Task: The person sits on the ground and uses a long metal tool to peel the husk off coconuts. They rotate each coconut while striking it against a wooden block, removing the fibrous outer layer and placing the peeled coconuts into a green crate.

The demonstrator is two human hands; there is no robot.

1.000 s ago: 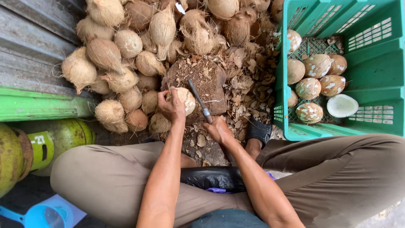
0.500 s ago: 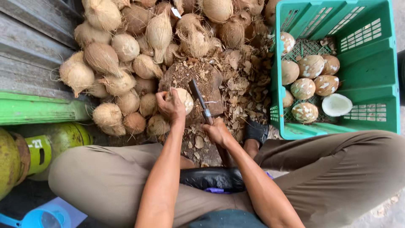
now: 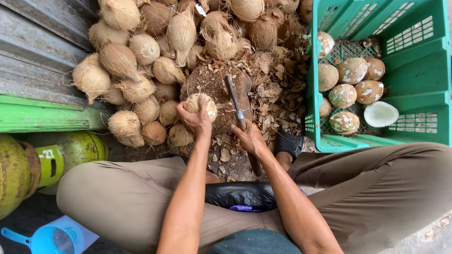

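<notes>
I see my left hand (image 3: 197,120) at frame centre, its grip closed around a coconut (image 3: 201,104), round, pale and fibrous, pressed on top of a dark, rough stump (image 3: 214,87). My right hand (image 3: 248,137), just right of it, has its grip wrapped around the handle of a cleaver (image 3: 235,104); the narrow grey metal blade points toward the top of the frame and lies across the stump's right side, just beside the coconut, and I cannot tell whether they touch.

The pile (image 3: 141,51) of husked coconuts fills the upper left and top: hairy, tan, some pointed. Dry brown husk chips (image 3: 275,89) litter the ground right of the stump. The green plastic crate (image 3: 423,70) at upper right has latticed walls and holds smoother, mottled brown-and-white peeled nuts (image 3: 351,70) plus one white cut half (image 3: 380,114).

Compared with half a second ago, the cleaver sits higher on the stump with the blade steeper, and the left hand has turned the coconut slightly; the pile and crate lie as they did.

Room is tight: the pile touches the stump on the left, the crate's edge stands near on the right, and my knees close the lower side. A green gas cylinder (image 3: 70,150) lies at lower left, a blue scoop (image 3: 42,237) in the bottom corner.
</notes>
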